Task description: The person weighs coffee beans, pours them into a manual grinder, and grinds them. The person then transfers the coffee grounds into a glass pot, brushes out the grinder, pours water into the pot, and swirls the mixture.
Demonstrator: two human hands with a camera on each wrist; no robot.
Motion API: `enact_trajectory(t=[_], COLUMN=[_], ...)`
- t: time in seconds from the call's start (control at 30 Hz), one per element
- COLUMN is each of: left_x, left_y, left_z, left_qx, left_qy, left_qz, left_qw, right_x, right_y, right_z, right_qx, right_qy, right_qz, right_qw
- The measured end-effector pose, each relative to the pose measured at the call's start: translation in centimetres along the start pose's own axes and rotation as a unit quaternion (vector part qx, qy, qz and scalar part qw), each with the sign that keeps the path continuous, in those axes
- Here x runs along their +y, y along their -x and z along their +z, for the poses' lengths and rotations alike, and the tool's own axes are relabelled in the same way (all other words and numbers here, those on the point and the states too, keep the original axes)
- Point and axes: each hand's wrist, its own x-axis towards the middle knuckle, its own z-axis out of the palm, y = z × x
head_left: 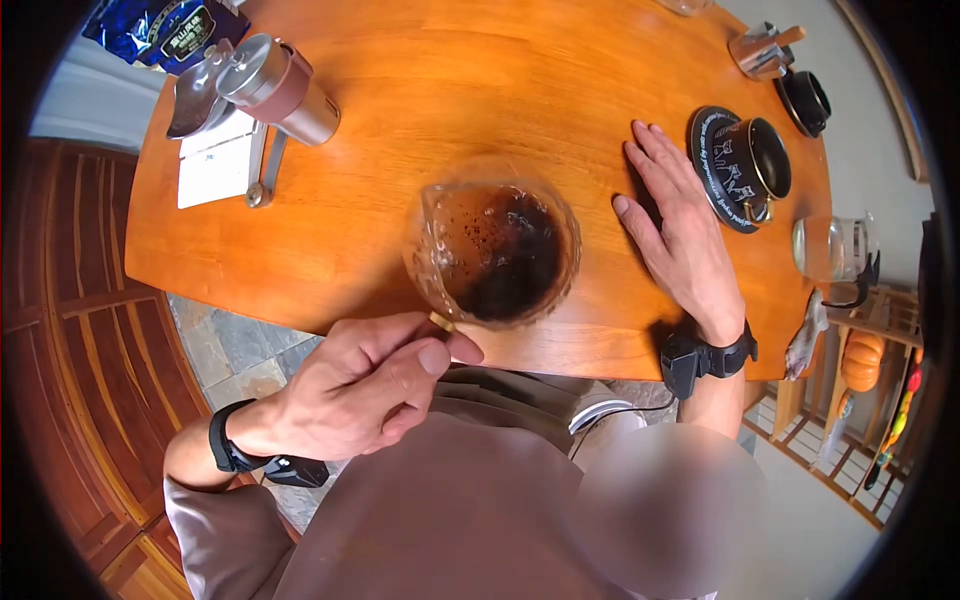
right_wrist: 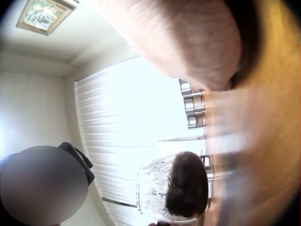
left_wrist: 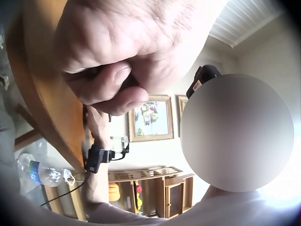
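My left hand (head_left: 370,385) pinches the handle of a clear glass pitcher (head_left: 432,268) between thumb and curled fingers. Dark liquid, like coffee, pools to one side of the pitcher, and dark specks dot its inner wall. In the right wrist view the glass pitcher (right_wrist: 150,188) appears with the dark liquid in it. The left wrist view shows the left hand (left_wrist: 127,52) with its fingers curled; the pitcher is out of sight there. My right hand (head_left: 685,235) rests on the wooden table, fingers straight, beside a black saucer (head_left: 712,150) bearing a black cup (head_left: 770,160).
At the table's left stand a metal grinder (head_left: 285,95), a metal dish (head_left: 195,95), a white flat pad (head_left: 215,175) and a blue bag (head_left: 175,30). To the right are a glass vessel (head_left: 835,248), another black cup (head_left: 812,103) and a metal cup (head_left: 758,52).
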Motion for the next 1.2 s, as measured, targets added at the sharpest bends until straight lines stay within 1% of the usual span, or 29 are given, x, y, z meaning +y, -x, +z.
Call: enact_trajectory(t=[0.03,0.1,0.13,0.23,0.27,0.3,0.37,0.4,0.43,0.5,0.53,0.57,0.6,0.63,0.67,0.7,0.77,0.83,0.9,0.93,0.97,1.03,1.1,1.17,1.2], left_x=[0.3,1.1,0.3,-0.3,-1.2,-1.8,-2.4,-2.4,-2.2,-1.5,-1.9,-2.6,-3.4,-3.8,-3.7,-3.7,-3.5,-2.5,-2.0,-1.9,-1.9,-2.5,-2.8,-2.5,-1.9], left_y=[-0.3,-1.3,-2.0,-2.0,-1.6,-1.4,-1.2,-1.7,-2.3,-3.4,-3.8,-3.8,-3.5,-3.1,-2.5,-2.4,-2.3,-3.0,-4.1,-4.2,-4.1,-3.5,-3.0,-3.0,-3.5], left_z=[0.0,0.3,0.3,0.6,0.2,0.0,-0.2,0.0,0.4,1.0,1.1,1.1,1.2,1.1,0.8,0.8,0.5,0.4,0.9,1.2,1.2,0.6,-0.1,-0.4,0.0], left_qx=[0.001,0.005,-0.013,-0.027,-0.035,-0.039,-0.017,-0.019,-0.021,-0.032,-0.059,-0.067,-0.071,-0.074,-0.071,-0.073,-0.066,-0.067,-0.078,-0.082,-0.086,-0.112,-0.105,-0.058,-0.047], left_qy=[0.000,-0.021,-0.021,-0.024,0.000,-0.008,0.054,0.055,0.057,0.047,0.062,0.057,0.078,0.098,0.075,0.069,0.126,0.116,0.147,0.164,0.161,0.222,0.226,0.233,0.224], left_qz=[0.000,-0.024,0.018,0.030,0.050,0.041,0.065,0.082,0.081,0.033,0.044,0.034,0.054,0.078,0.065,0.057,0.081,0.064,0.049,0.025,0.023,0.007,0.018,0.026,0.010], left_qw=[1.000,0.999,1.000,0.999,0.998,0.998,0.996,0.995,0.995,0.998,0.995,0.996,0.993,0.989,0.993,0.993,0.986,0.989,0.985,0.983,0.983,0.968,0.968,0.970,0.973], right_x=[0.0,0.0,0.1,0.2,0.2,0.2,0.3,0.3,0.4,0.6,0.8,0.9,0.8,0.8,0.9,1.0,0.9,0.9,1.1,1.1,1.2,1.3,1.0,1.0,1.0], right_y=[0.0,-0.1,-0.1,-0.1,0.0,0.1,0.1,0.2,0.2,0.1,0.1,0.3,0.5,0.4,0.5,0.6,0.6,0.6,0.7,0.7,0.7,0.8,0.7,0.7,0.7], right_z=[0.0,-0.1,0.0,-0.2,-0.1,0.0,0.1,0.2,0.2,0.1,0.1,0.2,0.4,0.4,0.5,0.5,0.6,0.8,0.7,0.7,0.7,0.8,0.8,0.9,0.8], right_qx=[0.000,0.000,0.002,0.010,0.012,0.017,0.021,0.021,0.024,0.028,0.030,0.033,0.035,0.041,0.046,0.050,0.053,0.059,0.064,0.066,0.068,0.073,0.065,0.063,0.057], right_qy=[-0.002,0.001,-0.002,-0.001,-0.001,-0.006,0.003,0.002,0.001,0.005,0.003,-0.003,-0.008,0.001,0.009,0.004,0.013,0.011,0.019,0.012,0.003,0.002,0.009,0.006,0.007], right_qz=[-0.001,-0.003,-0.010,-0.012,-0.017,-0.008,-0.021,-0.018,-0.021,-0.020,-0.028,-0.029,-0.014,-0.023,-0.033,-0.026,-0.036,-0.037,-0.034,-0.040,-0.046,-0.041,-0.040,-0.038,-0.034], right_qw=[1.000,1.000,1.000,1.000,1.000,1.000,1.000,1.000,0.999,0.999,0.999,0.999,0.999,0.999,0.998,0.998,0.998,0.998,0.997,0.997,0.997,0.996,0.997,0.997,0.998])
